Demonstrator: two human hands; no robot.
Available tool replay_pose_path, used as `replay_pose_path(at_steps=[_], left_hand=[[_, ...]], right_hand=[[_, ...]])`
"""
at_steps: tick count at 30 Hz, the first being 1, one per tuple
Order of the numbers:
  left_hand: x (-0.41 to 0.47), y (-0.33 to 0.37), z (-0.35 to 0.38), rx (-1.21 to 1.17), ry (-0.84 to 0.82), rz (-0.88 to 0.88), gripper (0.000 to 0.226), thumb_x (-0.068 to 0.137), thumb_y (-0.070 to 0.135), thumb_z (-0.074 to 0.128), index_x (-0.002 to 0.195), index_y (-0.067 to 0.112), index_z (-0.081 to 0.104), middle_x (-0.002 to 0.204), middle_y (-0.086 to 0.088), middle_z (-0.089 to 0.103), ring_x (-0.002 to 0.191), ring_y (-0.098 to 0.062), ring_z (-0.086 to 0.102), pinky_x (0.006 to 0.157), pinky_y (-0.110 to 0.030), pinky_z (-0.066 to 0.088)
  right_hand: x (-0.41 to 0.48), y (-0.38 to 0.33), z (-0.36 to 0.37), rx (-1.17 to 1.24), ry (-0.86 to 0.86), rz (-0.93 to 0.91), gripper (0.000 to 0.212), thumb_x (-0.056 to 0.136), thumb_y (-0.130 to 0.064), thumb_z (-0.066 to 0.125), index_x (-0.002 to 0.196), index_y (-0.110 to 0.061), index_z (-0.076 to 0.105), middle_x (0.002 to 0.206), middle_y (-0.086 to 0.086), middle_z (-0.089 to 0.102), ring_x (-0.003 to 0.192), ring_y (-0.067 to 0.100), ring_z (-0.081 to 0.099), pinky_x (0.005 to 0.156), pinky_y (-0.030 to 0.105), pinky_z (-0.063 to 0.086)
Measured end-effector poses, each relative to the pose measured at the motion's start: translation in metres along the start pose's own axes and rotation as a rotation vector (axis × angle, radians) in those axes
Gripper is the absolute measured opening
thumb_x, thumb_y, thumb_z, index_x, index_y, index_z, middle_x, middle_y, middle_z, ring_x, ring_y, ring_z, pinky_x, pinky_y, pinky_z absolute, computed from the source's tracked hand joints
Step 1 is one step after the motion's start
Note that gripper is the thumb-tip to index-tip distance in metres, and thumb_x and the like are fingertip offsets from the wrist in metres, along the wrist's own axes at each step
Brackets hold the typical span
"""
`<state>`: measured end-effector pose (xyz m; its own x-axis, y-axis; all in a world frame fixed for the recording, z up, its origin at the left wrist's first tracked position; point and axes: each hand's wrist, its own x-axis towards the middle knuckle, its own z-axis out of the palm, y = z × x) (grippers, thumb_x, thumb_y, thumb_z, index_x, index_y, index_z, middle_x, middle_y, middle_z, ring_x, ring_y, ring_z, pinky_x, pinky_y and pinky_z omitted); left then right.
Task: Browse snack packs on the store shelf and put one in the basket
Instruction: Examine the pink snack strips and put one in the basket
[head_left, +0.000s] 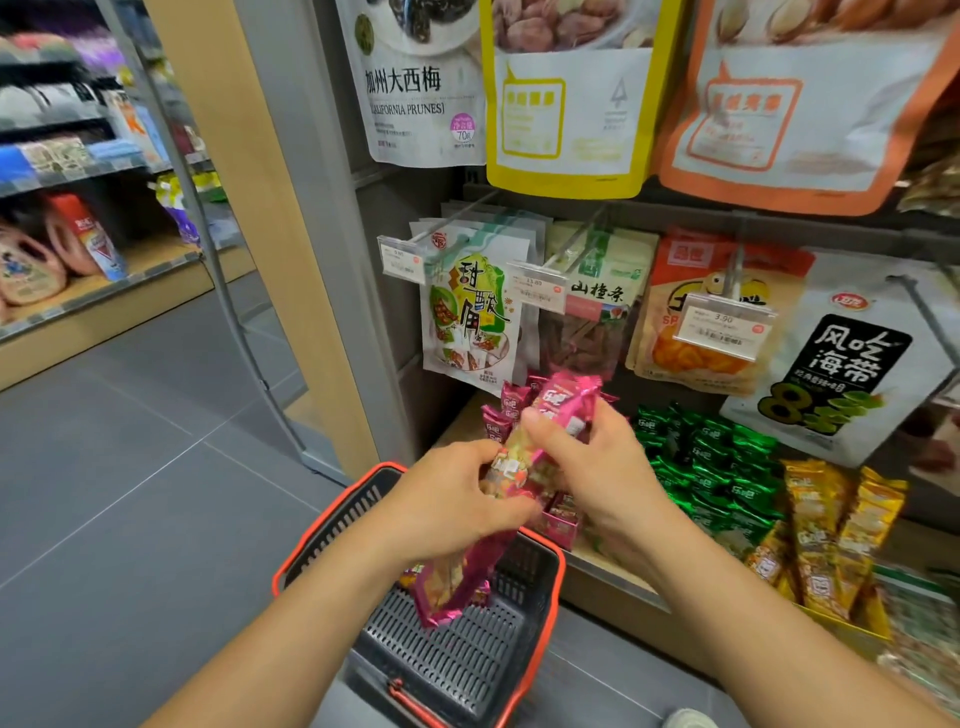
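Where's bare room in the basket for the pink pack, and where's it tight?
The basket floor is bare between the lower end of the pink pack and the near wall. Crowded: the shelf behind, where green packs and gold packs stand packed together, with the left hand and right hand gripping the pack in front.

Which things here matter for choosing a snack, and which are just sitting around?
Job: pink pack, held by left hand and right hand; basket beneath.
Just there: green packs, gold packs, prunes bag, seaweed bag.
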<state>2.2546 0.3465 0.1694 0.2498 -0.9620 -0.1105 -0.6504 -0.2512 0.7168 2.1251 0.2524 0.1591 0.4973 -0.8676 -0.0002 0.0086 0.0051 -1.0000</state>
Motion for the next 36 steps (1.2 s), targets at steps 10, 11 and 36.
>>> replay_pose_path(at_steps=[10, 11, 36], left_hand=[[-0.007, -0.016, -0.026, -0.101, -0.141, 0.074, 0.043, 0.084, 0.02, 0.074, 0.123, 0.03, 0.061, 0.105, 0.009, 0.071, 0.093, -0.011, 0.068, 0.088, -0.035, 0.055], [-0.006, -0.017, -0.028, -0.117, -0.119, 0.085, 0.043, 0.085, 0.019, 0.073, 0.124, 0.03, 0.061, 0.107, 0.009, 0.071, 0.095, -0.01, 0.067, 0.088, -0.033, 0.054], [0.009, -0.046, -0.05, -0.938, 0.298, -0.112, 0.027, 0.097, 0.003, 0.044, 0.101, 0.014, 0.068, 0.095, -0.009, 0.074, 0.081, -0.023, 0.071, 0.061, -0.026, 0.056]], right_hand=[[0.015, -0.001, -0.044, 0.311, 0.317, 0.228, 0.017, 0.091, -0.023, 0.066, 0.101, -0.016, 0.055, 0.085, 0.004, 0.069, 0.072, 0.011, 0.069, 0.053, 0.027, 0.053], [0.015, -0.001, -0.045, 0.323, 0.315, 0.235, 0.017, 0.091, -0.023, 0.066, 0.1, -0.016, 0.054, 0.085, 0.004, 0.069, 0.076, 0.013, 0.069, 0.054, 0.029, 0.054], [0.008, 0.002, -0.057, 0.241, -0.177, 0.448, 0.028, 0.087, -0.008, 0.067, 0.114, -0.014, 0.062, 0.116, 0.021, 0.062, 0.085, 0.038, 0.072, 0.06, 0.031, 0.061]])
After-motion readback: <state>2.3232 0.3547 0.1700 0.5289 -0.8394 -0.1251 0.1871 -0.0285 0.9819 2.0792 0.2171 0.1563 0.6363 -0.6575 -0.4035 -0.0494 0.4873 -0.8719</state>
